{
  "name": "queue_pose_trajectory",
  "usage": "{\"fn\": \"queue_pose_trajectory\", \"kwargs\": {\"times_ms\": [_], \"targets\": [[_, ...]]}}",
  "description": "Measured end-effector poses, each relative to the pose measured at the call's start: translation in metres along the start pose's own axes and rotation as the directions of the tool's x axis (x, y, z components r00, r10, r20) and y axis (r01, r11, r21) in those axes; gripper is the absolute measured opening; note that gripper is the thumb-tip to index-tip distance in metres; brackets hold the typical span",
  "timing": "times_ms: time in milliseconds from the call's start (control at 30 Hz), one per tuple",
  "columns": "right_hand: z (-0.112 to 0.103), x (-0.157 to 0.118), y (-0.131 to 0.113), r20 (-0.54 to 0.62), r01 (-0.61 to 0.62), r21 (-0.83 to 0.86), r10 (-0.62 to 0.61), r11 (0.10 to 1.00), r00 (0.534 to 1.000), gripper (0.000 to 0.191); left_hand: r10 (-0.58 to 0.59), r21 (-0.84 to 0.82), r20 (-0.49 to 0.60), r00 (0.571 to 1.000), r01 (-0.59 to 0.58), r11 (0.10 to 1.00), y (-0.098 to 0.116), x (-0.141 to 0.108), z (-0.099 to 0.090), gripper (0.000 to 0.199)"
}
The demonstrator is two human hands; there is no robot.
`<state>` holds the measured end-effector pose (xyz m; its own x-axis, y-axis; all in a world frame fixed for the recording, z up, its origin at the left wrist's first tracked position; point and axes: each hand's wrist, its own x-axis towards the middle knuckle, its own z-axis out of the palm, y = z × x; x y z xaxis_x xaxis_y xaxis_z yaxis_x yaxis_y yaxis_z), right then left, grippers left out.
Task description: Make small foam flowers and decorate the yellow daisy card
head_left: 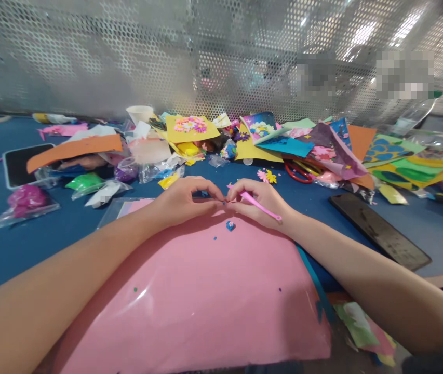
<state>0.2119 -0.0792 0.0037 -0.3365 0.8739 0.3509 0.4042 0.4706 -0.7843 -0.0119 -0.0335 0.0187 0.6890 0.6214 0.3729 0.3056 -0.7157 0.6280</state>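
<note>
My left hand (188, 200) is closed in a pinch, its thumb and forefinger meeting my right fingertips over a tiny dark blue bit of clay (224, 202). A slim pink plastic modelling tool (262, 206) is tucked in my right hand (271, 208), its looped end pointing back toward the wrist. That hand's thumb and finger are also pinched together at the blue bit. Just below lies a small blue clay piece (230, 225) with a pale pink spot, on a pink sheet (190, 301) in a clear sleeve. A blue crumb (215, 238) rests beside it.
Coloured paper, bagged clay and decorated cards, including a yellow card (174, 136), line the back. Red-handled scissors (298, 174) and pink and yellow flowers (267, 176) lie beyond my right hand. A dark phone (379, 231) is at right; magenta clay (27, 200) is at left.
</note>
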Motion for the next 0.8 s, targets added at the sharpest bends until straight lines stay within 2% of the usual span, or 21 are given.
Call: {"fn": "queue_pose_trajectory", "kwargs": {"times_ms": [133, 200, 300, 467, 533, 600, 733, 800], "targets": [[0.0002, -0.0011, -0.0015, -0.010, 0.162, -0.053, -0.163, 0.985, 0.987, 0.004, -0.113, -0.107, -0.003, 0.994, 0.112, 0.988, 0.0035, 0.0002, 0.0025, 0.020], [-0.0004, -0.0016, -0.0019, -0.023, 0.226, -0.082, -0.229, 0.971, 0.973, 0.003, -0.117, -0.143, 0.002, 0.993, 0.116, 0.983, 0.0036, 0.0003, 0.0029, 0.024], [-0.0009, -0.0017, -0.0028, -0.051, 0.297, -0.134, -0.306, 0.945, 0.951, 0.012, -0.113, -0.179, 0.011, 0.994, 0.113, 0.977, 0.0030, 0.0005, 0.0032, 0.028], [-0.0018, -0.0009, -0.0042, -0.030, 0.377, -0.165, -0.387, 0.911, 0.922, 0.018, -0.093, -0.180, 0.044, 0.995, 0.099, 0.979, 0.0008, 0.0006, 0.0039, 0.034], [-0.0024, -0.0012, -0.0042, -0.023, 0.363, -0.167, -0.372, 0.917, 0.928, 0.018, -0.089, -0.178, 0.046, 0.995, 0.096, 0.979, -0.0002, 0.0005, 0.0038, 0.036], [-0.0029, -0.0020, -0.0042, -0.027, 0.299, -0.151, -0.307, 0.942, 0.951, 0.017, -0.103, -0.174, 0.044, 0.994, 0.109, 0.979, -0.0012, 0.0002, 0.0034, 0.038], [-0.0050, -0.0040, -0.0059, -0.062, 0.165, -0.027, -0.167, 0.986, 0.984, 0.012, -0.124, -0.136, 0.045, 0.991, 0.129, 0.982, -0.0028, -0.0002, 0.0016, 0.041], [-0.0084, -0.0044, -0.0070, -0.004, 0.108, 0.048, -0.108, 0.993, 0.994, 0.010, -0.113, -0.099, 0.031, 0.993, 0.115, 0.988, -0.0029, -0.0002, 0.0007, 0.038]]}}
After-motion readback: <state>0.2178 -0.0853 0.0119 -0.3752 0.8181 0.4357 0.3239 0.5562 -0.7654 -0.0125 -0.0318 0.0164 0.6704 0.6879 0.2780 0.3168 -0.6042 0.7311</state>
